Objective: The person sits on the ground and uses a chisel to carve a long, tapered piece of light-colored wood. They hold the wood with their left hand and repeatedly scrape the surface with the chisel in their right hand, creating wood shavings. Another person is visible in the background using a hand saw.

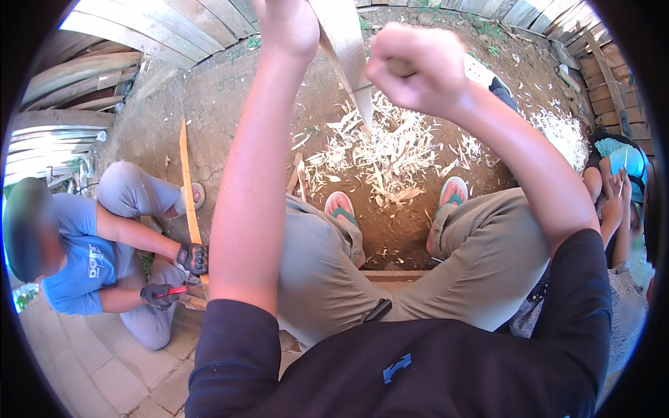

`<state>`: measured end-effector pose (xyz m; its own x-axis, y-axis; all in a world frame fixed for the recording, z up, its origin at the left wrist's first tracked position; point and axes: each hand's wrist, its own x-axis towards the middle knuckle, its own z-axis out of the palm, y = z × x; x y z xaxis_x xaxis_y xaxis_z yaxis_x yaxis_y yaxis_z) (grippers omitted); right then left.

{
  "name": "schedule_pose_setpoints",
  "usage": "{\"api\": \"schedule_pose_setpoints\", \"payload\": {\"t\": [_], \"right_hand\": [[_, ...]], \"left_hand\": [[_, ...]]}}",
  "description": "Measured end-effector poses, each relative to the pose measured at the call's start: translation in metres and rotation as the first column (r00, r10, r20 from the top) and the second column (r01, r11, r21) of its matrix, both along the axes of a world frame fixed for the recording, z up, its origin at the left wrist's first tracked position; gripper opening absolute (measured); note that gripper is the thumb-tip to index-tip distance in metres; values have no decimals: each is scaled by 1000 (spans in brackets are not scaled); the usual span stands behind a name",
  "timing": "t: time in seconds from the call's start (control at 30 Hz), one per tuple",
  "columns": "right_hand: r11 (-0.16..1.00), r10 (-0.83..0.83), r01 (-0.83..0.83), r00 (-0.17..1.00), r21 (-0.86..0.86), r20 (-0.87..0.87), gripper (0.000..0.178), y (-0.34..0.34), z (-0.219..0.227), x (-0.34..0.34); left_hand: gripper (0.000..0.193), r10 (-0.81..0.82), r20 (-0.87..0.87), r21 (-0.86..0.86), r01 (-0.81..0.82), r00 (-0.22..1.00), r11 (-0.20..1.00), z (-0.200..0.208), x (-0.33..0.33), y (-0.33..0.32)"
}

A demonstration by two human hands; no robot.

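Observation:
At the top, my left hand [289,31] reaches up beside a pale wooden board [345,52]. Its heel is against or very near the board's left edge, and its fingers are cut off by the picture's edge. The board tapers to a point that hangs down over a heap of wood shavings [390,150]. Right of the board, my right hand [428,73] is raised in a fist, slightly smeared by motion. A round brown handle end [401,67] shows inside the curled fingers; the rest of that tool cannot be seen.
My sandaled feet [341,205] rest on the dirt below the shavings. To the left, a crouching person [97,240] in dark gloves holds a red-handled tool [172,291] by a long orange-brown wood strip [188,181]. Another person [620,167] is at the right edge. Planks [77,80] are stacked far left.

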<state>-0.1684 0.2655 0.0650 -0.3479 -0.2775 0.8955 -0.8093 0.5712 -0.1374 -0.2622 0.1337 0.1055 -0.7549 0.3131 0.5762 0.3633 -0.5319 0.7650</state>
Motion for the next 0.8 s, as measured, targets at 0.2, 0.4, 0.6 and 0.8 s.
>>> {"api": "schedule_pose_setpoints", "payload": {"t": [0.2,0.4,0.6,0.8], "right_hand": [[990,64,-62,998,128,-9,19,7,-25,-9],[995,-29,-2,953,102,303,22,20,15,8],[878,-311,48,815,477,489,27,49,30,37],[841,-486,531,655,104,578,36,32,-14,98]], "left_hand": [[86,52,-147,27,-48,988,998,-9,-14,-2],[81,170,-35,25,-169,985,985,-26,-11,-13],[56,316,-58,-46,-319,947,947,-12,-2,-28],[40,257,-99,102,-247,961,964,-28,-11,-28]]}}
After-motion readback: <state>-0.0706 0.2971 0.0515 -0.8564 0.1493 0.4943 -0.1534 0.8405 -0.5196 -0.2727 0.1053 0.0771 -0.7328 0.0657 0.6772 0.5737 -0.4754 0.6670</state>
